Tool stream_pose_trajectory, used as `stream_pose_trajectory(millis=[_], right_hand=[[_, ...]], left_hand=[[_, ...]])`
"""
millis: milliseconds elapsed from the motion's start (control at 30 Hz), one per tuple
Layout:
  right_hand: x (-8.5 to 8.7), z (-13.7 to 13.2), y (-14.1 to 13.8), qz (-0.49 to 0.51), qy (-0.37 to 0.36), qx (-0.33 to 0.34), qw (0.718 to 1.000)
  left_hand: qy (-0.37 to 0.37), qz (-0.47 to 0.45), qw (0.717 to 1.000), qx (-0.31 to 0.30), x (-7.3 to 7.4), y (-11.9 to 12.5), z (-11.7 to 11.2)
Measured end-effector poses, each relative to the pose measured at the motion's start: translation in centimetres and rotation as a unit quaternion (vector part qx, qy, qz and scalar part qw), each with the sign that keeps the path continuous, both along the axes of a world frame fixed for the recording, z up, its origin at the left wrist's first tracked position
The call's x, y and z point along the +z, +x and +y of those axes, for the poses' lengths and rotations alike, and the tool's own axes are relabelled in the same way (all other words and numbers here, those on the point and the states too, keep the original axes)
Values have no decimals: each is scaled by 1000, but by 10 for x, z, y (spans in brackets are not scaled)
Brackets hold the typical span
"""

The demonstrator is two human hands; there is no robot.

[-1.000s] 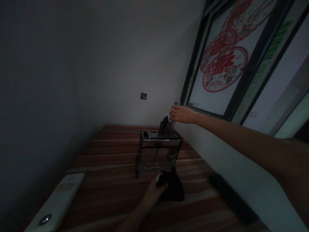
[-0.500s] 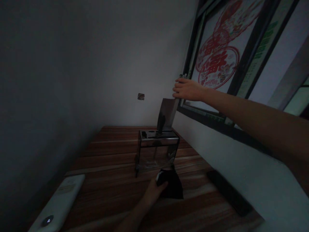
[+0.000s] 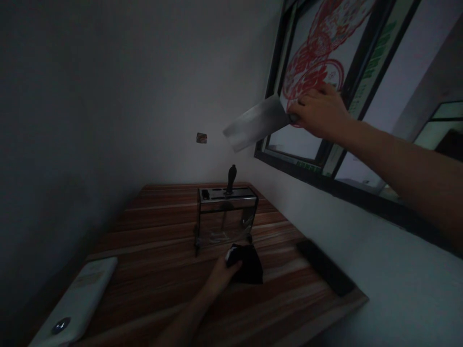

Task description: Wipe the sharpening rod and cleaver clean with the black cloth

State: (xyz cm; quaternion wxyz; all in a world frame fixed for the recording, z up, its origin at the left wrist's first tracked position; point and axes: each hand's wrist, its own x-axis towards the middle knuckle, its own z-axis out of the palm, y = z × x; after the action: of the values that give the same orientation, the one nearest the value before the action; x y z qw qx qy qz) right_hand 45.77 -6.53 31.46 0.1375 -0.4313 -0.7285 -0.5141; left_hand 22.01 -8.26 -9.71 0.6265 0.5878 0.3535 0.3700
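My right hand (image 3: 320, 110) is closed around the handle of a cleaver (image 3: 255, 123), held up in the air with its broad blade pointing left. Below the blade, a knife block (image 3: 227, 212) with clear sides and a metal slotted top stands on the wooden table. A second knife with a black handle (image 3: 231, 178) sits upright in one of its slots. In front of the block, my left hand (image 3: 222, 272) is closed on a black cloth (image 3: 249, 265), which rests low over the tabletop and has a small whitish patch by my fingers.
A white oblong device (image 3: 77, 299) with a round dark button lies at the table's left. Along the right edge is a long dark flat object (image 3: 325, 267). A window (image 3: 307, 82) with red decorations is set in the right wall. The wooden table (image 3: 152, 250) meets the back wall.
My right hand has drawn the cleaver up out of the knife block and tipped it from upright toward level. My left hand keeps its hold on the cloth. The view has shifted slightly.
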Motion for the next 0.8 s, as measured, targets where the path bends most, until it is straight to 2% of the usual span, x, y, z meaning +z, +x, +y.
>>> stream_pose_trajectory(millis=[67,133,233,300,333,367,467,567,633,700,733,800], right_hand=[[-13,-13,9,68,17,-7,998],[-30,-28,16,174,23,19,984],[-65,-49,17,335,24,80,938],[-98,-61,9,433,-18,156,888],[-118,-65,1,479,-61,206,851],[-140,-70,-8,525,-131,258,800],[-213,-82,-46,621,-312,373,614],[-282,-89,-81,706,-405,391,429],[-317,-87,-94,733,-460,366,344],[-341,-80,-100,752,-487,330,296],[-350,-74,-101,754,-496,315,293],[-364,-62,-102,746,-507,294,315]], left_hand=[[5,4,1000,3,-2,0,0],[13,5,1000,6,-3,0,0],[26,7,1000,6,-3,1,0],[32,12,999,6,-3,1,-1],[34,15,999,7,-2,1,-1],[35,17,999,7,-1,1,-1],[32,22,999,11,2,0,-3],[27,21,999,34,9,-7,-5],[31,23,998,59,15,-15,-6],[41,29,995,83,21,-26,-7],[47,34,994,93,24,-31,-8],[60,41,991,112,27,-40,-9]])
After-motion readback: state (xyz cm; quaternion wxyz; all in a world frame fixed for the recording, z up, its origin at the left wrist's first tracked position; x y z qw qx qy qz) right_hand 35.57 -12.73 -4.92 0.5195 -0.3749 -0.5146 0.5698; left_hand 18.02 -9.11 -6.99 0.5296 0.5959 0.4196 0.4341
